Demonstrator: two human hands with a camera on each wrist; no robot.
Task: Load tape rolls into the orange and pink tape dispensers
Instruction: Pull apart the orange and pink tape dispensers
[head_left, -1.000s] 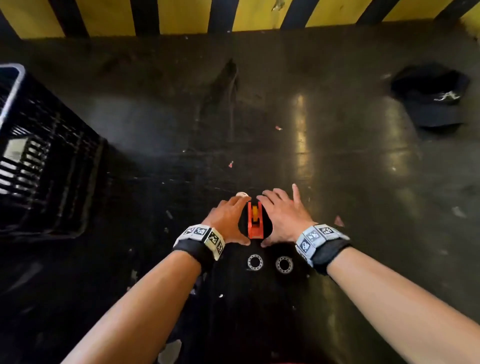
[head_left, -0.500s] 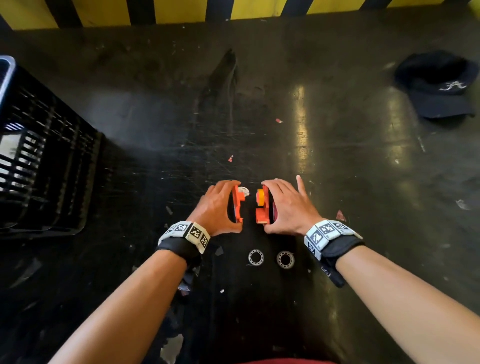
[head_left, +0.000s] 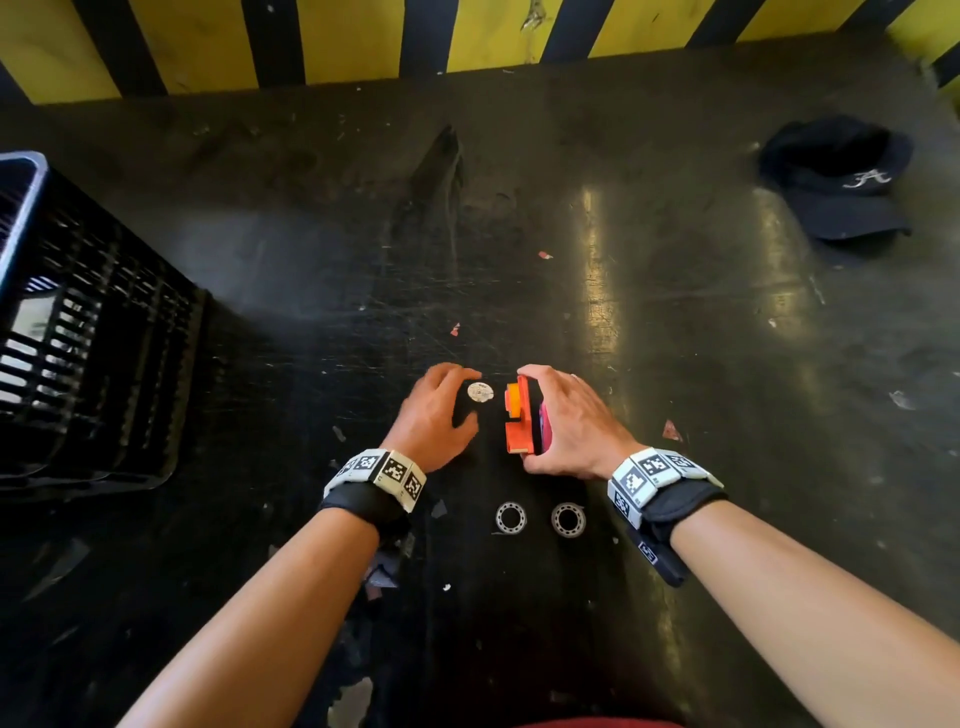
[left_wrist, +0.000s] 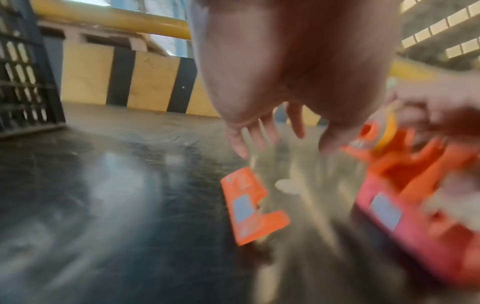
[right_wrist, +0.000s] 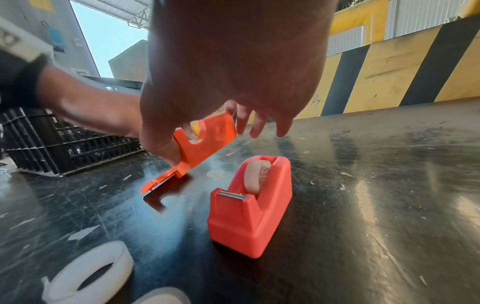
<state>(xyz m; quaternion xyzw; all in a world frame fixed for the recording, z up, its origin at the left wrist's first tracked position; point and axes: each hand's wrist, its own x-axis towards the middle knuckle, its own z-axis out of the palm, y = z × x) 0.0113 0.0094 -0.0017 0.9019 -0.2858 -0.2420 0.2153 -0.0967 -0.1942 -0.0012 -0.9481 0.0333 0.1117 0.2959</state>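
Change: orange dispenser (head_left: 518, 415) has come apart; its side panel (left_wrist: 249, 205) has left the left hand and is down by the table.
Left hand (head_left: 434, 415): fingers loose, holding nothing.
Right hand (head_left: 571, 426): grips the tilted orange body.
Pink dispenser (right_wrist: 249, 205): upright just beside, roll seated.
Tape rolls (head_left: 511, 518): flat near the wrists.
Meaning: orange one looks opened for loading.

Glossy plastic orange dispenser (right_wrist: 205, 139); scuffed, shiny black table (head_left: 675, 364).

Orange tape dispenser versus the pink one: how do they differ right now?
The orange dispenser is held tilted by the right hand; the pink dispenser stands upright on the table. The orange dispenser carries a yellow roll, the pink dispenser a pale roll. Both are plastic.
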